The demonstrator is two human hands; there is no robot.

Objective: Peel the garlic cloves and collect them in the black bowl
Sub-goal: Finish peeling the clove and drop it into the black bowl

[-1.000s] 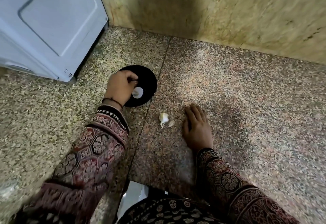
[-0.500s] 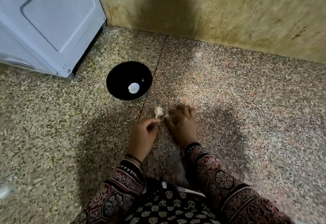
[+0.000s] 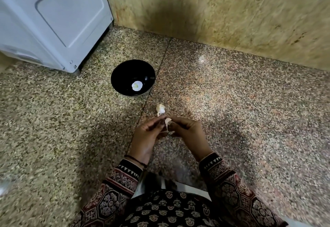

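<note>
Pinching garlic clove (image 3: pixel 167 121), left hand (image 3: pixel 145 135), seemingly right hand (image 3: pixel 189 132)

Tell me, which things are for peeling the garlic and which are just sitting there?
For the job:
- garlic clove, pinched between the left hand and right hand
- garlic piece lying on the floor
- black bowl
- peeled clove inside the bowl

Just sitting there:
- white appliance
- wall
</note>
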